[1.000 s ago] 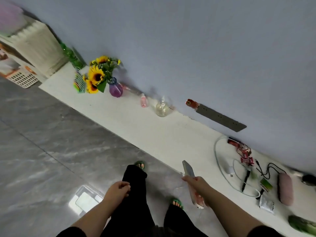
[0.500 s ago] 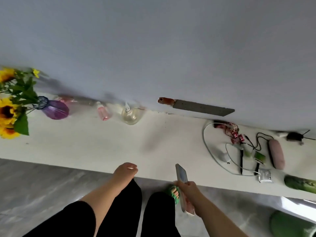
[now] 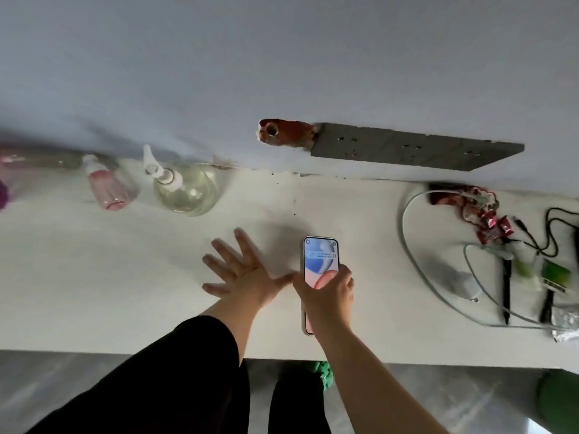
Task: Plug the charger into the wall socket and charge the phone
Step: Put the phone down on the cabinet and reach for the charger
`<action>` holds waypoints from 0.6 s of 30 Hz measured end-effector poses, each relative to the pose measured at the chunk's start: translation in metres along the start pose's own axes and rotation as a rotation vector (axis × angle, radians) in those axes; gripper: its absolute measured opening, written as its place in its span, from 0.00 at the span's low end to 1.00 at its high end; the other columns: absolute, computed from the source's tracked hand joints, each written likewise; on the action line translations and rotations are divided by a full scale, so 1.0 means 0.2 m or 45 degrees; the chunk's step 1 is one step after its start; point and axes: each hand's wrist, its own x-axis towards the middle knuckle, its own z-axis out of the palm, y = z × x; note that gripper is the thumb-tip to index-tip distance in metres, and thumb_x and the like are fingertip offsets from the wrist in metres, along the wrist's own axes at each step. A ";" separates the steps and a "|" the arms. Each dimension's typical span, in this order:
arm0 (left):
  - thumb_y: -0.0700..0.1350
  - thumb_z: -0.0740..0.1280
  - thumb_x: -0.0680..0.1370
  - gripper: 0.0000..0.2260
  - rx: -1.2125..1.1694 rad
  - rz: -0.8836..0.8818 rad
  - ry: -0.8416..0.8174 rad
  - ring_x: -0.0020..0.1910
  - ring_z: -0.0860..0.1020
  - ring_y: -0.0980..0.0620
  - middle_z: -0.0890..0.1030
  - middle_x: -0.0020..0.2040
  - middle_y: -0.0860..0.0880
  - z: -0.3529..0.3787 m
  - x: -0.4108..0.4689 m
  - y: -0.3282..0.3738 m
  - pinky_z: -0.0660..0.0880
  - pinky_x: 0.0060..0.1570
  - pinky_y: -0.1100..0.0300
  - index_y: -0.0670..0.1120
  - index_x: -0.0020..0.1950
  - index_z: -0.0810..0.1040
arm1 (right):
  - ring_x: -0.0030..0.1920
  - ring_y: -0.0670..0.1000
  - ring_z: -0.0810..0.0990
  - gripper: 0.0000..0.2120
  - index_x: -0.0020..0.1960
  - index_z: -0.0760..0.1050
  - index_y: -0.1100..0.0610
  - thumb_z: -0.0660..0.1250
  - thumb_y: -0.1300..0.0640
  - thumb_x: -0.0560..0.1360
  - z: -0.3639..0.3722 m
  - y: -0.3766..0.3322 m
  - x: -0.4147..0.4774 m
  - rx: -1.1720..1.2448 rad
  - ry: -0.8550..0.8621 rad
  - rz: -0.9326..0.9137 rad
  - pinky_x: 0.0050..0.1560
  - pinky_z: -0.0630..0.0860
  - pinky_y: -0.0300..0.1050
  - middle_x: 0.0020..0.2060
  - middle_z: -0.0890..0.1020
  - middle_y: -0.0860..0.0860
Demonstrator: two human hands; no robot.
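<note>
My right hand grips a phone with its lit screen facing up, held over the white ledge. My left hand is spread flat with fingers apart just left of the phone, holding nothing. A white charger block with a pale looping cable lies on the ledge to the right. A grey socket strip is set in the wall above the ledge, with several holes showing.
A clear pump bottle and a pink bottle stand at the wall on the left. Red wrappers, black cables, a black pen, a green item and a foil packet crowd the ledge's right end.
I have come closer to the ledge. My right hand brought the phone up over the ledge and turned its screen upward. My left hand rose from my leg and spread open above the ledge.
</note>
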 end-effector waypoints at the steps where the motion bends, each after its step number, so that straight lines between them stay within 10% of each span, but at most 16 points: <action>1: 0.85 0.51 0.46 0.65 -0.005 0.013 0.036 0.73 0.29 0.34 0.31 0.77 0.39 0.04 0.01 -0.01 0.37 0.62 0.25 0.59 0.74 0.30 | 0.60 0.58 0.72 0.39 0.67 0.63 0.57 0.74 0.45 0.62 0.03 -0.01 0.02 -0.067 0.088 -0.047 0.55 0.71 0.50 0.58 0.71 0.54; 7: 0.82 0.39 0.57 0.52 -0.075 0.039 0.253 0.76 0.46 0.32 0.52 0.78 0.38 0.13 0.04 -0.03 0.36 0.64 0.31 0.58 0.77 0.47 | 0.64 0.57 0.67 0.40 0.70 0.63 0.56 0.71 0.43 0.64 0.19 -0.11 0.11 -0.278 0.356 -0.179 0.58 0.67 0.51 0.65 0.70 0.54; 8: 0.82 0.38 0.59 0.51 -0.041 0.046 0.254 0.76 0.48 0.31 0.54 0.78 0.37 0.14 0.02 -0.01 0.48 0.61 0.27 0.58 0.77 0.47 | 0.65 0.57 0.68 0.40 0.70 0.63 0.56 0.71 0.42 0.64 0.19 -0.10 0.14 -0.293 0.390 -0.180 0.58 0.66 0.52 0.65 0.70 0.54; 10: 0.82 0.38 0.59 0.51 0.040 0.015 0.246 0.75 0.51 0.29 0.58 0.77 0.36 0.13 -0.01 0.01 0.38 0.63 0.26 0.57 0.77 0.51 | 0.65 0.57 0.67 0.41 0.71 0.62 0.56 0.70 0.38 0.64 0.18 -0.10 0.15 -0.290 0.414 -0.189 0.59 0.66 0.52 0.66 0.70 0.54; 16: 0.70 0.69 0.58 0.60 -0.012 0.171 0.269 0.74 0.36 0.40 0.36 0.77 0.44 0.13 -0.04 0.03 0.36 0.63 0.28 0.56 0.74 0.31 | 0.68 0.56 0.64 0.45 0.73 0.59 0.54 0.68 0.33 0.64 0.12 -0.05 0.17 -0.323 0.414 -0.244 0.63 0.63 0.52 0.69 0.65 0.53; 18: 0.79 0.61 0.57 0.58 -0.055 0.140 0.208 0.75 0.37 0.35 0.39 0.78 0.39 0.13 -0.04 0.01 0.37 0.64 0.25 0.56 0.76 0.35 | 0.68 0.56 0.62 0.47 0.74 0.57 0.54 0.66 0.31 0.64 0.12 -0.03 0.17 -0.362 0.409 -0.276 0.64 0.62 0.53 0.69 0.65 0.53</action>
